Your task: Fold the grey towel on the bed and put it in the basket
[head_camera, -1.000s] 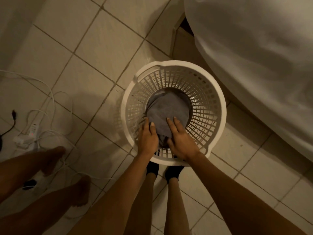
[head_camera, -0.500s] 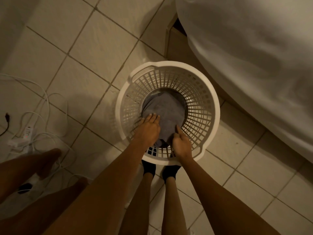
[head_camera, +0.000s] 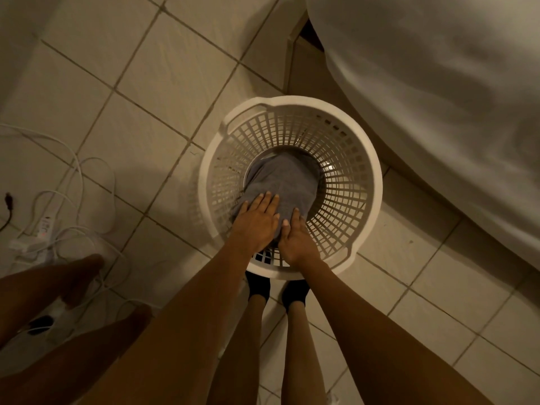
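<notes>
Hands reach down together into a round white basket [head_camera: 371, 159] in the head view, the only view given. The basket stands on a tiled floor [head_camera: 122, 92], its slatted wall pale and full of openings, with a handle cut-out on the far left of the rim and another on the near right. Inside it, on the bottom, lies the grey towel [head_camera: 285, 182], folded into a thick bundle that fills much of the base; a strip of bare bottom shows to its right. The left hand [head_camera: 257, 220] lies flat on the near part of the towel, palm down, fingers stretched out and close together, gripping nothing. The right hand [head_camera: 296, 239] is just beside it, touching or nearly touching it, fingers extended along the near right edge of the towel and the thumb turned inward onto the fabric; whether it pinches the cloth or only rests against it cannot be told. Both bare forearms cross the near rim of the basket. Below the rim two feet in dark socks [head_camera: 258, 287] stand on the tiles. The bed [head_camera: 438, 97], covered in a white sheet, fills the upper right corner, its edge close to the basket's far right side. At the left, white cables [head_camera: 81, 171] loop over the floor around a white power strip [head_camera: 43, 229]. Bare legs of another person [head_camera: 52, 285] show at the lower left, over the cables.
</notes>
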`<state>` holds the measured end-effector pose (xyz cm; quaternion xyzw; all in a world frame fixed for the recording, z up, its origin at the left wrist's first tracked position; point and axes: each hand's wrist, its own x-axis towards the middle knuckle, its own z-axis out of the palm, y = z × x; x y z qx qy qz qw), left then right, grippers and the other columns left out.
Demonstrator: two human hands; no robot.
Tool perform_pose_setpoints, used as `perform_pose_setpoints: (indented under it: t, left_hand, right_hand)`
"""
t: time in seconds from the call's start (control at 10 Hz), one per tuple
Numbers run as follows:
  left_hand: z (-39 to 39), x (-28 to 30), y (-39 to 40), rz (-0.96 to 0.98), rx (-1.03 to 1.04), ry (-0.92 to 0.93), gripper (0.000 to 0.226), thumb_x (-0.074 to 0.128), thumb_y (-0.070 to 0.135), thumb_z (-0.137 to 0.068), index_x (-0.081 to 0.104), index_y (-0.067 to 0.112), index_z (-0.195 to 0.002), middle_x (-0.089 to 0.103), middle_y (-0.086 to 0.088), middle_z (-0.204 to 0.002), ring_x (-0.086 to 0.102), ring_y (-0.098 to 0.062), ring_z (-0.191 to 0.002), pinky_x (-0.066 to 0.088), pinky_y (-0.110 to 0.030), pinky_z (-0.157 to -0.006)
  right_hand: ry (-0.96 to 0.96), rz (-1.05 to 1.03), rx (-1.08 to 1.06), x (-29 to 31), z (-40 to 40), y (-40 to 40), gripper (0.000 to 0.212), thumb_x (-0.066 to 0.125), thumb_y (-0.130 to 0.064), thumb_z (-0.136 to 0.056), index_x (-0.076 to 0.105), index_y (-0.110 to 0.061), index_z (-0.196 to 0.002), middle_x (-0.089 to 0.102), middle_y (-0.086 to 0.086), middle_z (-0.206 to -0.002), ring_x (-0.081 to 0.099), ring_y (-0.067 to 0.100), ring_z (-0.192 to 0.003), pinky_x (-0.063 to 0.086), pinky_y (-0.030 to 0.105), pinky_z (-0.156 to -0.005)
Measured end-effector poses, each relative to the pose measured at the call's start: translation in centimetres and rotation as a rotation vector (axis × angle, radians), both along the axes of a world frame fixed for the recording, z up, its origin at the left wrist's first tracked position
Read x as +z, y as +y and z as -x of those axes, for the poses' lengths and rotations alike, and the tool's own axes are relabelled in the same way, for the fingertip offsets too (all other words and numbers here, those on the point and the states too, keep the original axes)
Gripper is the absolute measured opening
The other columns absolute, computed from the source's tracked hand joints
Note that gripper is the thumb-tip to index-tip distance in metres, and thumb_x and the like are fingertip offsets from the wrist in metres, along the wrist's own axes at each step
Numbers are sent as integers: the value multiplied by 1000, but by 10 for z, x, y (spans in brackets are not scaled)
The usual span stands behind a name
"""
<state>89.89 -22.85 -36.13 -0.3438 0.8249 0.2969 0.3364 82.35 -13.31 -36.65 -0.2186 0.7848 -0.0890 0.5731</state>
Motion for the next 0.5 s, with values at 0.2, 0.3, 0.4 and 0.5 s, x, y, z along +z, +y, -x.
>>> perform_pose_setpoints:
  t: [0.2,0.3,0.4,0.5]
  left_hand:
    - [6,8,-3,32,-76,-10,56,17,35,-103,1,14,-151,3,-5,-161,2,-19,-148,7,-44,-120]
    - [7,20,-3,49,-143,0,56,19,37,-102,2,15,-151,5,-6,-161,4,-20,-148,9,-45,-119]
    - [5,35,-5,68,-165,-5,58,21,37,-102,1,14,-151,3,-7,-161,3,-22,-148,9,-45,-120]
    - [0,53,-5,51,-129,-8,58,21,34,-103,-1,12,-151,2,-7,-161,2,-22,-148,10,-45,-121]
  right_hand:
    - [34,-19,55,8,9,-5,60,17,-40,-102,-6,-13,-151,-1,14,-160,8,30,-147,14,45,-120]
    - [80,-26,137,20,18,-8,58,19,-38,-102,-1,-15,-151,4,12,-160,12,30,-146,17,44,-119]
    - [111,-19,191,39,24,-12,56,23,-36,-102,4,-16,-152,6,11,-160,11,29,-146,18,44,-116]
    - [164,-3,195,59,27,-11,56,27,-36,-102,7,-20,-152,9,10,-160,11,30,-146,20,47,-117]
